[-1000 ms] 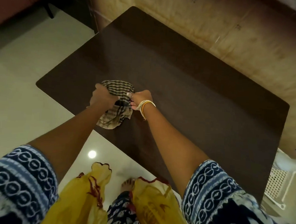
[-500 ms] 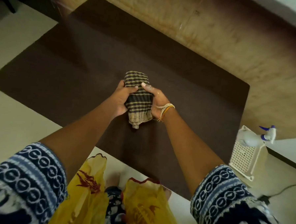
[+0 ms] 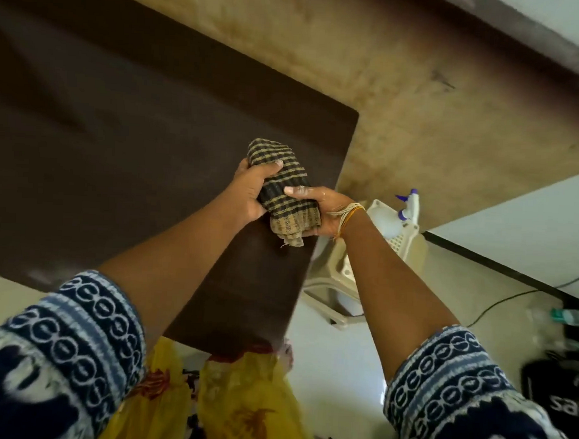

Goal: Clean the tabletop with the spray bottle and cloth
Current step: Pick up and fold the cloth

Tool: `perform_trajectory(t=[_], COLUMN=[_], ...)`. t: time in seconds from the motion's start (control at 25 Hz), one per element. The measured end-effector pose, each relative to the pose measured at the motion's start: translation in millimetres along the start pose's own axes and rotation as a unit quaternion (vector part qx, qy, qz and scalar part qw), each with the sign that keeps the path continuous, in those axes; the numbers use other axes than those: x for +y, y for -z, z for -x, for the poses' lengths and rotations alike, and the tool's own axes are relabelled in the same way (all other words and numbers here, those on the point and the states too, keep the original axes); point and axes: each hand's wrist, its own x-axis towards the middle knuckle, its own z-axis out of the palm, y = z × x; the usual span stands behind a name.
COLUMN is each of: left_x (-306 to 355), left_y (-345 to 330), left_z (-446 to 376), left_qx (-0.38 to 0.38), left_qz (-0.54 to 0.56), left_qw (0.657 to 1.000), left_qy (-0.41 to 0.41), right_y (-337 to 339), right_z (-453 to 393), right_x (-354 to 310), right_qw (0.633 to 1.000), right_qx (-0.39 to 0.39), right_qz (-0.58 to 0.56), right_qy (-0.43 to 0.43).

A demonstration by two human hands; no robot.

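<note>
A checked black-and-tan cloth [image 3: 284, 189], bunched into a roll, is held just above the dark brown tabletop [image 3: 118, 136] near its right edge. My left hand [image 3: 249, 192] grips the roll from the left, thumb over its top. My right hand [image 3: 319, 209] grips it from the right, fingers curled round its lower part. A frayed end of the cloth hangs below my hands. The white spray bottle [image 3: 404, 210] with a blue trigger stands off the table to the right, just past my right wrist.
A white perforated plastic stool or basket [image 3: 339, 272] stands beside the table's right edge under the spray bottle. A tan wall runs behind the table. On the floor at the right lie a black cable [image 3: 512, 296], a clear bottle [image 3: 568, 316] and a dark bag [image 3: 561, 388].
Both hands have gathered the spread cloth into a tight roll and carried it rightward to the table's right edge. My view swung right, bringing the spray bottle closer.
</note>
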Motion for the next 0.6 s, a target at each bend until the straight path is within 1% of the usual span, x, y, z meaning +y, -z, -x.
perform_trajectory(t=[0.12,0.2,0.28,0.36,0.44,0.52,0.6], left_x=[-50,-75,-99,-129,-160,-190,-216], left_y=[-59,-90,-114,-138,-154,-159,-152], left_z=[-10,-20,-30,-38,-48,-66,-85], left_qx=[0.017,0.029,0.022,0.01,0.029,0.055,0.063], left_qz=[0.014,0.033,0.018,-0.037,-0.087,-0.136,-0.223], left_qw=[1.0,0.999,0.999,0.999,0.996,0.989,0.973], left_qy=[-0.003,0.006,0.013,0.018,0.021,0.018,0.009], right_y=[77,122,159,191,218,242,259], right_z=[37,55,65,69,67,62,56], right_x=[26,50,75,103,125,142,154], right_qw=[0.996,0.983,0.963,0.944,0.93,0.916,0.909], right_qx=[0.038,0.065,0.096,0.131,0.163,0.194,0.229], right_qz=[-0.079,-0.17,-0.245,-0.291,-0.322,-0.342,-0.34], right_qy=[0.01,0.032,0.063,0.08,0.077,0.079,0.071])
